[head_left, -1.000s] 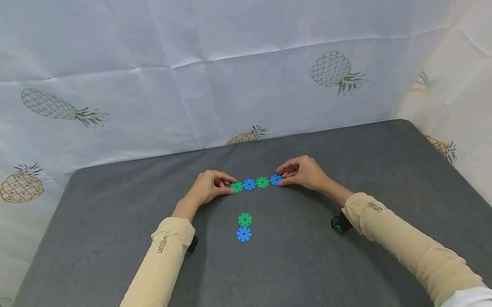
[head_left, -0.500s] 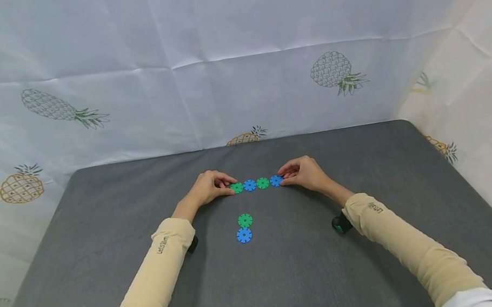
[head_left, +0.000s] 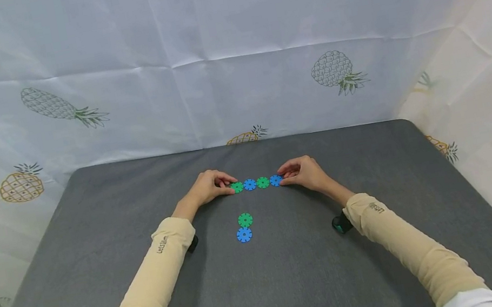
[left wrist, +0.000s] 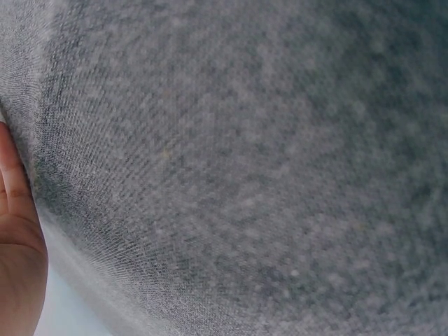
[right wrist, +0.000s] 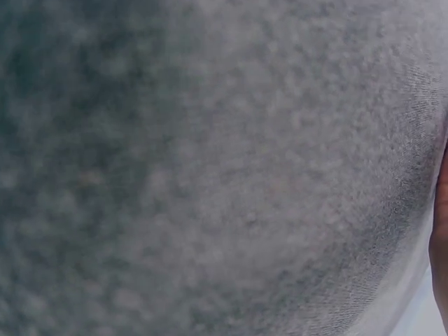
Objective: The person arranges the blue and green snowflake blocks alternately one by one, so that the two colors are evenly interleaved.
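A short row of notched plastic discs lies across the far middle of the table in the head view. At its left end, my left hand (head_left: pixel 206 187) pinches a green notched disc (head_left: pixel 238 187) between thumb and fingers. My right hand (head_left: pixel 305 172) pinches the blue notched disc (head_left: pixel 275 180) at the right end. Between them sit another blue disc (head_left: pixel 250 185) and another green disc (head_left: pixel 263 183), edge to edge with their neighbours. Both wrist views catch only part of a hand at the border; the discs are out of sight there.
Nearer to me on the grey table (head_left: pixel 270 292), a loose green disc (head_left: pixel 245 220) touches or nearly touches a blue disc (head_left: pixel 244 235) just below it. A pineapple-print cloth (head_left: pixel 235 95) hangs behind the table's far edge and along the sides.
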`<state>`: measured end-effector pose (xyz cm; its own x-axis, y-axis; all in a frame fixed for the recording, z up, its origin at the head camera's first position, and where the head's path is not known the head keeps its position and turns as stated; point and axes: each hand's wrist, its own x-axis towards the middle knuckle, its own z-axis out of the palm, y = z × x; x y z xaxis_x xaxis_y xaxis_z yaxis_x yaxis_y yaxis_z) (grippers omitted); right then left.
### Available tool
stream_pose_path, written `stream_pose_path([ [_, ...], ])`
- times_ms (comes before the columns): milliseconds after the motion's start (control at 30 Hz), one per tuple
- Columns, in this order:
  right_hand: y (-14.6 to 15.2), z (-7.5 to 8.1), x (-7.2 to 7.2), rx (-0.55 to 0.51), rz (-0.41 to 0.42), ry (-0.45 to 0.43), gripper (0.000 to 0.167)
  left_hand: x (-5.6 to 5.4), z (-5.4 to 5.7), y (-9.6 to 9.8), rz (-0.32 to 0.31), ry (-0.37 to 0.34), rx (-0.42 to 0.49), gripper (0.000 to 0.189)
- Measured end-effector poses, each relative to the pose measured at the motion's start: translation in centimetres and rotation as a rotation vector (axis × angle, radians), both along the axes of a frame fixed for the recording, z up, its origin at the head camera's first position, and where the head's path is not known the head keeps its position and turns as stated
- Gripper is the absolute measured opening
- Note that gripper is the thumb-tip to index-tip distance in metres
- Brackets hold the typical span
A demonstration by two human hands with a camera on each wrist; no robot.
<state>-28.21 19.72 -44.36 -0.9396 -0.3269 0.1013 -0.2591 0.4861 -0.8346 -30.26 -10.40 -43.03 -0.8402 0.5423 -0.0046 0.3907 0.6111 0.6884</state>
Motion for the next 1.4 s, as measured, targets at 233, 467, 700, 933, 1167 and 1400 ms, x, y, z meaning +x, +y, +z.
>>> stream_pose_path([
  [233,0.6,0.3,0.2,-0.134,0.054,-0.037,0.028,-0.1,-0.1,0.2,0.002,-0.004,0.001,0.029],
  [467,1.4,0.2,0.6,-0.193,0.098,-0.056,0.030,-0.1,-0.3,0.1,-0.003,0.006,0.016,0.029],
  [700,1.0,0.2,2.0,-0.248,0.124,-0.059,0.028,0.0,-0.5,0.0,0.007,-0.003,0.024,0.028],
  [933,-0.8,0.4,4.5,-0.308,0.157,-0.141,0.030,0.0,-0.5,-0.1,0.007,0.003,0.023,0.028],
  [1167,-2.6,0.2,6.0,-0.331,0.168,-0.181,0.031,0.1,-0.5,-0.1,0.018,-0.002,0.017,0.028],
  [1400,-4.0,0.5,7.0,-0.368,0.195,-0.215,0.032,0.0,-0.4,0.1,0.026,-0.010,0.013,0.028],
])
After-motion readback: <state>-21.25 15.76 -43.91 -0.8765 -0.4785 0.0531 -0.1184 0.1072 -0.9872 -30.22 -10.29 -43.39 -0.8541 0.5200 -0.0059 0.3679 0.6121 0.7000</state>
